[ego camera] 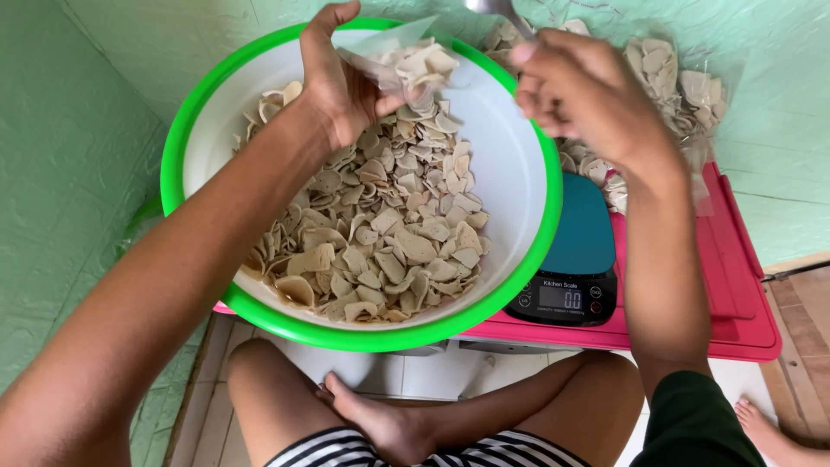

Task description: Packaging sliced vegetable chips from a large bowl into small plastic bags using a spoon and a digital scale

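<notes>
Landmark: I take the big basin (519, 173), white inside with a bright green rim, as my reference — everything below is placed against it.
Basin contents: a heap of pale beige raw crackers (380, 233), thin curled chips, piled toward the near and left side of the bowl; the right inner wall is bare.
Left hand (341, 86): I see it over the far part of the basin, fingers pressed together on the mouth of a small clear plastic bag (415, 60) that already holds some crackers; the thumb points up past the far rim.
Right hand (575, 91): above the basin's far right rim, fingers curled tight around the handle of a metal spoon (497, 10); the spoon's bowl is cut off at the top edge, so I cannot tell what it carries.
Kitchen scale (575, 259): just right of the basin, partly tucked under its rim — teal platform, black front with a lit display.
Pink lid (735, 285): a flat plastic surface beneath the basin and scale.
Filled bags (674, 78): clear packets of crackers beyond the scale, to the basin's far right.
Legs (415, 424): crossed bare legs below the basin's near rim.
</notes>
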